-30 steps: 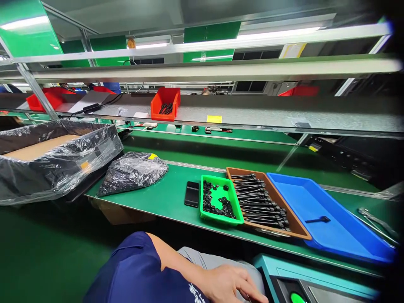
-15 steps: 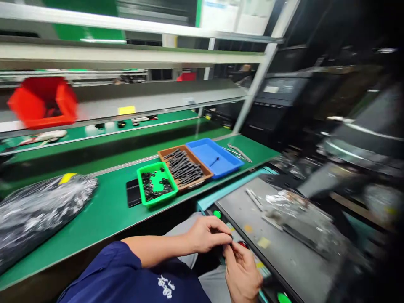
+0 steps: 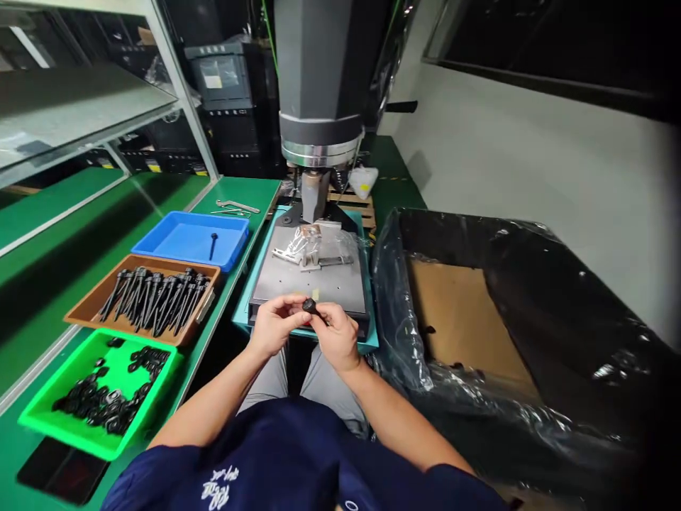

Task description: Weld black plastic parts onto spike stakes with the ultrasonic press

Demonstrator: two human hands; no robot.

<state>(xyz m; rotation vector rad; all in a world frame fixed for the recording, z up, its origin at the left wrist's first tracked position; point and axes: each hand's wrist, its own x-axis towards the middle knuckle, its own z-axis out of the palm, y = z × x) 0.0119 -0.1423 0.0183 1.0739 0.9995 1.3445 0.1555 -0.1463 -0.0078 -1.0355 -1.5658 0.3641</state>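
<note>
A black stemmed part with a round, knob-like head (image 3: 309,306) is held in front of my body, just over the near edge of the machine's plate. My right hand (image 3: 339,336) has its fingers closed round the stem, hiding most of it. Thumb and fingertips of my left hand (image 3: 274,325) pinch at the head from the other side. To the left, a brown tray (image 3: 79,306) holds many similar black stemmed parts. A green tray (image 3: 32,419) in front of it contains small black ring-like pieces. One black stemmed part (image 3: 213,245) lies in the blue tray (image 3: 170,241).
Ahead stands a machine with a grey column head (image 3: 322,78) above a flat plate (image 3: 277,284) bearing a plastic-wrapped metal fixture (image 3: 311,248). On the right is a large box lined with dark plastic (image 3: 394,305). A wrench (image 3: 237,206) and a dark flat phone-like object (image 3: 61,472) lie on the green bench.
My view has swung right, from the bench and shelves to the machine. Both hands now appear in front of the plate, with the black part's head showing between them.
</note>
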